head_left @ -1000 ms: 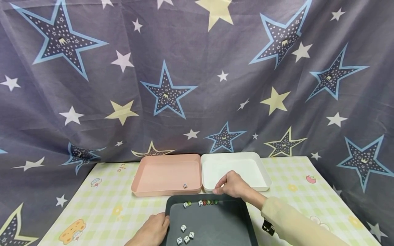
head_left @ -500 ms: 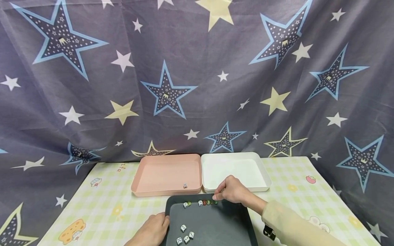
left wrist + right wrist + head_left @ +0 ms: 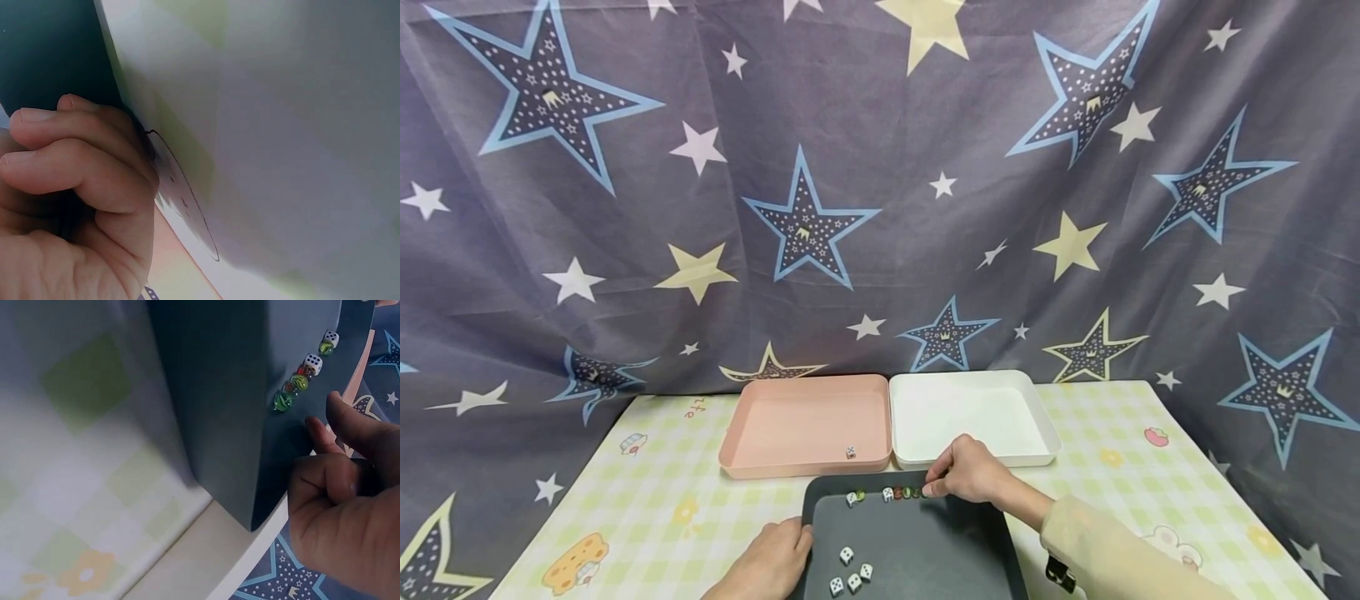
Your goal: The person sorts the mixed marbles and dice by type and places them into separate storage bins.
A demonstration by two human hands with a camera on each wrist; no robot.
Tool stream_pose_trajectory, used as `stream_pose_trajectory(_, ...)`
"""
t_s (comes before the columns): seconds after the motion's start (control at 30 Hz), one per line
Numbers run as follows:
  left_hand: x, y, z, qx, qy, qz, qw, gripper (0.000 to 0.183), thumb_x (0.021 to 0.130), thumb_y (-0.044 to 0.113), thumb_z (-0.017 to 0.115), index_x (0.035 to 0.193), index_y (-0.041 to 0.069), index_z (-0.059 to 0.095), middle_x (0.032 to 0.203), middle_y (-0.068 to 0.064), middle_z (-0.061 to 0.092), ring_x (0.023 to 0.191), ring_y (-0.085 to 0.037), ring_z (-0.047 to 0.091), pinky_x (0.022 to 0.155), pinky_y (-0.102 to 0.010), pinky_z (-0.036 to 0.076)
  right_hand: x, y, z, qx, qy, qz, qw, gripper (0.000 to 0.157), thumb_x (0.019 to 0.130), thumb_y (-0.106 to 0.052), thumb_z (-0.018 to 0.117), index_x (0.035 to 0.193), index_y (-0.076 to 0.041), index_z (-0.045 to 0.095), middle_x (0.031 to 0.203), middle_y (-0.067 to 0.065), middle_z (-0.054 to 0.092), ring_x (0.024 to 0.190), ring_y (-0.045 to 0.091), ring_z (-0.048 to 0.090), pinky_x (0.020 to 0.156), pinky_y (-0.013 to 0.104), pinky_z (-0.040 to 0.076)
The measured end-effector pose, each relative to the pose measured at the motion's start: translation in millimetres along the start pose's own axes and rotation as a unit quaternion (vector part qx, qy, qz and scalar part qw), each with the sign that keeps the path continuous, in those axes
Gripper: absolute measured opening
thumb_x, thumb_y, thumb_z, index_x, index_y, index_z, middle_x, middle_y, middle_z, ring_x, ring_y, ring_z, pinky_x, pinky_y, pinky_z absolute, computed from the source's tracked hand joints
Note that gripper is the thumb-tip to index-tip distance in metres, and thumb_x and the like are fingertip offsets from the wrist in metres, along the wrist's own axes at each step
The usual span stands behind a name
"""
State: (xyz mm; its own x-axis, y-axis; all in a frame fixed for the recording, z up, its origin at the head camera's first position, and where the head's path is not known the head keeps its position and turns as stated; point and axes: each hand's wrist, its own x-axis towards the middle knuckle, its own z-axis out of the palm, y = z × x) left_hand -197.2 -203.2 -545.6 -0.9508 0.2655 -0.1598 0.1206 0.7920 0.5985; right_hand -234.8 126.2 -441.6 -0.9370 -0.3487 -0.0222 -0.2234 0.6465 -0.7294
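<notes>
My left hand [image 3: 773, 560] holds the left rim of the dark grey tray [image 3: 925, 546]; its curled fingers also show in the left wrist view. At the tray's far edge, my right hand [image 3: 972, 472] has thumb and forefinger by the right end of a row of glass marbles [image 3: 907, 492]. In the right wrist view those fingertips are slightly parted, with nothing visible between them and the green marble [image 3: 282, 402] apart from them. A white die [image 3: 888, 494] ends the row on the left. Further left, another die [image 3: 852, 499] touches a green marble [image 3: 861, 496]. Several dice [image 3: 854, 582] lie nearer me.
Behind the grey tray, a pink tray [image 3: 808, 417] and a white tray [image 3: 973, 412] stand side by side. One small die [image 3: 851, 452] is in the pink tray. A checked cloth [image 3: 662, 500] covers the table, and a star-patterned curtain [image 3: 880, 150] hangs behind.
My right hand has come down and toward me from over the white tray's front edge to the marble row. The left hand stays on the grey tray's rim.
</notes>
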Motion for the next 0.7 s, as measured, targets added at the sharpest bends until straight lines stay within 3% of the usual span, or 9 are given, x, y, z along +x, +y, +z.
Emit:
stream_pose_trajectory(0.23,5.0,-9.6,3.9,-0.013,0.001,0.009,0.9999,0.041,0.113,0.025,0.040,0.083,0.014,0.065,0.066,0.003,0.058,0.064,-0.013,0.059,0.062,-0.039,0.050,-3,4,2.5,-0.008,-0.015,-0.013,1.000,0.012,0.079,-0.006,0.093,0.085,-0.005,0.083,0.080,0.000,0.077,0.075,0.012,0.066,0.073,0.035,0.057)
stream_pose_trajectory(0.33,0.3,-1.1,0.9,-0.010,0.005,0.006,0.9999,0.040,0.112,0.024,0.040,0.083,0.013,0.065,0.066,0.003,0.058,0.063,-0.012,0.058,0.061,-0.038,0.049,-3,5,3.4,-0.012,-0.015,-0.013,1.000,0.014,0.078,-0.007,0.093,0.087,-0.004,0.083,0.083,0.001,0.078,0.080,0.013,0.068,0.077,0.038,0.058)
stream_pose_trajectory(0.5,-13.3,26.2,-13.5,-0.018,-0.001,-0.013,0.9997,0.038,0.112,0.021,0.041,0.085,0.006,0.065,0.068,-0.003,0.058,0.064,-0.016,0.058,0.063,-0.041,0.050,-3,6,4.8,-0.019,-0.013,-0.019,1.000,0.015,0.078,-0.007,0.093,0.089,-0.003,0.083,0.085,0.003,0.078,0.081,0.016,0.070,0.078,0.041,0.059)
stream_pose_trajectory(0.7,-14.4,27.1,-14.3,-0.009,0.002,-0.010,0.9999,0.039,0.111,0.021,0.040,0.083,0.008,0.064,0.066,-0.001,0.056,0.062,-0.015,0.056,0.060,-0.037,0.048,-2,7,7.9,-0.024,-0.015,-0.030,0.999,0.014,0.078,-0.005,0.093,0.088,-0.003,0.083,0.085,0.004,0.078,0.078,0.013,0.068,0.075,0.038,0.058)
